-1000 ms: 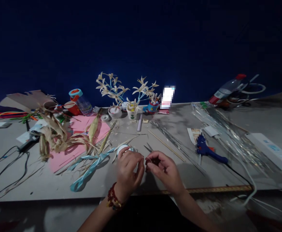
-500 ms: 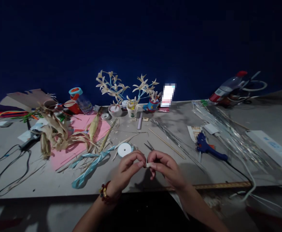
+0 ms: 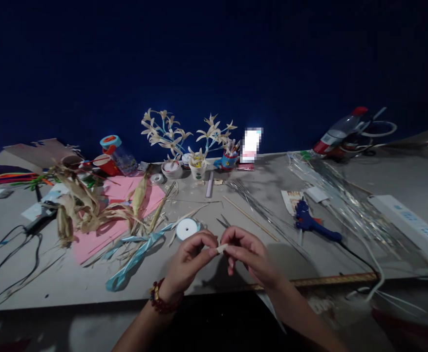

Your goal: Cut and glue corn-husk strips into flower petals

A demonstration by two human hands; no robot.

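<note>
My left hand [image 3: 191, 259] and my right hand [image 3: 249, 254] meet just above the table's front edge. Both pinch a small pale strip [image 3: 221, 248] between thumb and fingertips. A beaded bracelet [image 3: 159, 298] circles my left wrist. A white tape roll [image 3: 186, 228] lies on the table just beyond my left hand. Small scissors [image 3: 223, 223] lie beyond my right hand.
Dried corn husks [image 3: 85, 210] and a blue ribbon [image 3: 133, 252] lie on pink paper [image 3: 118, 215] at the left. Husk flowers in cups [image 3: 184, 142] stand at the back. A blue glue gun [image 3: 311, 224], thin sticks [image 3: 250, 217], clear wrapping [image 3: 338, 195] and a power strip [image 3: 408, 220] lie right. Black cables [image 3: 9, 254] trail far left.
One second ago my left hand covered the tape roll. Both hands have since drawn back toward me, leaving the roll on the table, and now pinch the small strip together.
</note>
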